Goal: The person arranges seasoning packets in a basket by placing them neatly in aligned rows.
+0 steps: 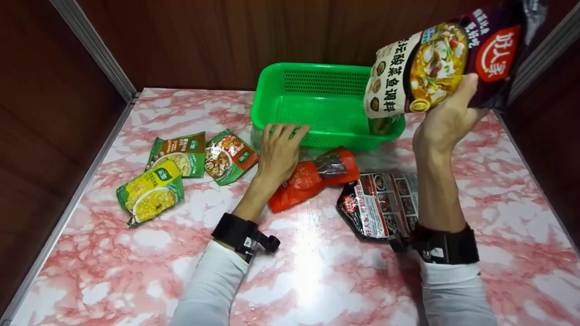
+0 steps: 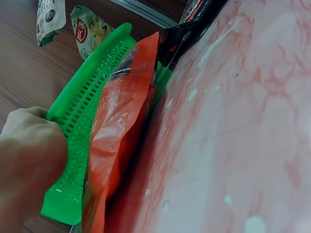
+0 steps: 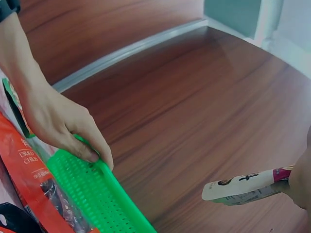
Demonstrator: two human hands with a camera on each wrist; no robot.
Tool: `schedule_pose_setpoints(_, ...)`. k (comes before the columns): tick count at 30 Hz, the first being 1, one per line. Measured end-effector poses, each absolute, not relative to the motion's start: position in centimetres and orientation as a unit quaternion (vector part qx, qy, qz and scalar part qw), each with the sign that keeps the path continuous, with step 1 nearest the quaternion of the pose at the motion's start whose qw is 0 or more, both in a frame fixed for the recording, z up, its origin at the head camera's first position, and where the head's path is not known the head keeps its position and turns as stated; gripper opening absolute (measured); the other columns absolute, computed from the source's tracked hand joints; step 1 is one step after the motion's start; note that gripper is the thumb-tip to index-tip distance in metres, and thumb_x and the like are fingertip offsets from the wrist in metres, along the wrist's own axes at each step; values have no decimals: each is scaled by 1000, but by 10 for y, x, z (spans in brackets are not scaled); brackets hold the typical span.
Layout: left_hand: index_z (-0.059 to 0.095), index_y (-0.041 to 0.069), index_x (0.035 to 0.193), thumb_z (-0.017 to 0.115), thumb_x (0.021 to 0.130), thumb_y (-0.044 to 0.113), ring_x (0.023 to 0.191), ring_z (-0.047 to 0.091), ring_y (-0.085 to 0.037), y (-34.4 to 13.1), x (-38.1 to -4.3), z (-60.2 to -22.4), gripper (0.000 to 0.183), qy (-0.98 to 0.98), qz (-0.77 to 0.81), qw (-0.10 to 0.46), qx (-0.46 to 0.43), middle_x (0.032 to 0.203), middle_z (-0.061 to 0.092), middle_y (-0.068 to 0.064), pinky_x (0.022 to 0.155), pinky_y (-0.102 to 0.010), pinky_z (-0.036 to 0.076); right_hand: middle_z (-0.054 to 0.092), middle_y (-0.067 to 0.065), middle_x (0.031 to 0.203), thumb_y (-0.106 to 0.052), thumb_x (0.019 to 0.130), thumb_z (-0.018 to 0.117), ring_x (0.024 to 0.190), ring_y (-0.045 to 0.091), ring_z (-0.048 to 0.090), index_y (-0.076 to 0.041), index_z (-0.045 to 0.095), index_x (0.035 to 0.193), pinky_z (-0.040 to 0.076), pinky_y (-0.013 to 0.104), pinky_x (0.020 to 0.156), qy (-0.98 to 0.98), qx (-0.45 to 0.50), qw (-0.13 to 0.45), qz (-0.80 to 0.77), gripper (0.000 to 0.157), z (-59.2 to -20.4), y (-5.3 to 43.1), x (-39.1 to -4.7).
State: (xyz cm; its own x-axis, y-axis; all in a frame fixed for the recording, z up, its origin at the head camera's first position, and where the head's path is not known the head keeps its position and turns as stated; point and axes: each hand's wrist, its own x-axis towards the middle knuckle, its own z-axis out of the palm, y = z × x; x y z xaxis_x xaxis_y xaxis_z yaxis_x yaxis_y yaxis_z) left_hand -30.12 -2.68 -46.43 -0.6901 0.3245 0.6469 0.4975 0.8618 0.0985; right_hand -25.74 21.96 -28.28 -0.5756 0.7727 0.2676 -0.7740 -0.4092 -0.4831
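My left hand (image 1: 279, 151) grips the near rim of a green plastic basket (image 1: 272, 90), fingers hooked over it and thumb outside, as the right wrist view shows. My right hand (image 1: 446, 120) holds a large purple and cream fish seasoning packet (image 1: 437, 68) tilted above the basket's right end. Part of another packet (image 1: 382, 125) shows inside that end, mostly hidden below the held one. Against the basket's near side lies a red dried chili bag (image 1: 301, 183) with a clear window, close to my left hand.
A black and white packet (image 1: 385, 203) lies right of the chili bag. On the left are a brown and green packet (image 1: 192, 156), a yellow and green corn packet (image 1: 156, 192) and a red and green packet (image 1: 229, 156). Brown panels (image 1: 204, 40) enclose the marbled table (image 1: 136, 271).
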Motion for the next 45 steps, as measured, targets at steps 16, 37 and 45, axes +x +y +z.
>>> schedule_pose_setpoints(16,72,23,146,60,107,1,126,71,-30,-25,-302,-463,46,-909,-136,323,-225,136,80,-4,116,-51,49,43,15,179,-4,118,46,164,14,48,-2,26,176,38,10,126,-495,-74,435,749,62,-307,229,-291)
schedule_pose_setpoints(37,72,24,146,62,104,-2,127,72,-29,-24,-300,-463,50,-912,-134,319,-222,136,80,-3,117,-51,48,72,31,147,-18,117,51,129,32,73,9,51,160,57,31,115,-721,-39,388,573,51,-373,222,-335)
schedule_pose_setpoints(45,73,24,145,63,102,-3,127,72,-29,-24,-301,-465,51,-909,-136,325,-221,135,80,-3,117,-51,48,70,26,97,-17,118,46,95,42,66,12,71,126,57,60,99,-818,-54,348,455,39,-386,225,-344)
